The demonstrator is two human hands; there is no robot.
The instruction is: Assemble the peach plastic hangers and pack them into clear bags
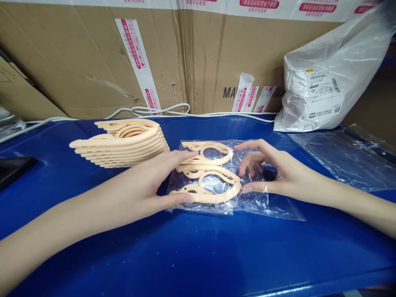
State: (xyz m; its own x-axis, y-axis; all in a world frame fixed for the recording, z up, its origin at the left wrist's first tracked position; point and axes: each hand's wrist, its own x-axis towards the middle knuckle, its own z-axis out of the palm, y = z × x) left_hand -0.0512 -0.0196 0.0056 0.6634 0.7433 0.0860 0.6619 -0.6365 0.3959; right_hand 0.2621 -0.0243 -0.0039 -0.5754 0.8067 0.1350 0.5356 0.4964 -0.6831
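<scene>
Cream plastic pieces shaped like folded travel hangers lie in a clear plastic bag on the blue table. My left hand holds their left end, thumb along the near piece and fingers over the far one. At the bag's right end is my right hand, its fingers curved and apart. The right thumb and fingertips are at the film beside the hangers' rounded ends; whether they press on it I cannot tell. Behind my left hand stands a stack of several matching folded hangers.
Cardboard boxes wall off the back, with a white cable along their foot. A filled white plastic bag stands at back right. Flat clear bags lie before it. A dark flat object sits at the left edge.
</scene>
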